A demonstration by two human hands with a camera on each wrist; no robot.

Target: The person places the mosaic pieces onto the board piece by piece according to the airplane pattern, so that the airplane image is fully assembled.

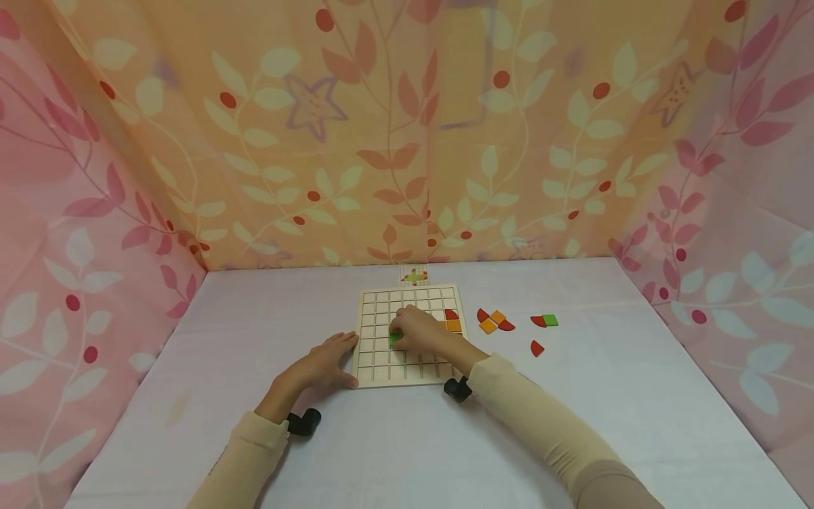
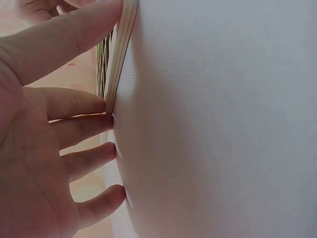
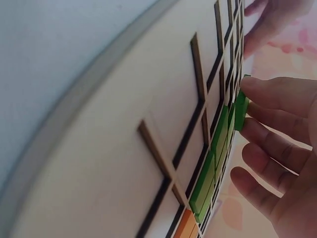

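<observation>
A wooden grid board [image 1: 374, 372] lies flat on the table. My left hand [image 1: 323, 363] rests at its left edge, fingers fairly straight and spread; in the left wrist view the thumb touches the board's side [image 2: 122, 54] and the fingertips meet the cloth. Over the middle of the grid, my right hand [image 1: 420, 331] pinches a green tile [image 3: 241, 110] between thumb and fingers. Other green tiles [image 3: 203, 194] sit in the grid below that hand, largely hidden from the head view. An orange square [image 1: 453, 326] and a red quarter-round tile [image 1: 451, 314] lie on the board's right side.
Right of the board lie loose tiles: orange squares [image 1: 487, 326], red quarter-round pieces [image 1: 537, 348] and a green square [image 1: 550, 320]. A small pattern card [image 1: 415, 276] is behind the board. Patterned curtains [image 1: 394, 141] surround the white-covered table [image 1: 254, 311].
</observation>
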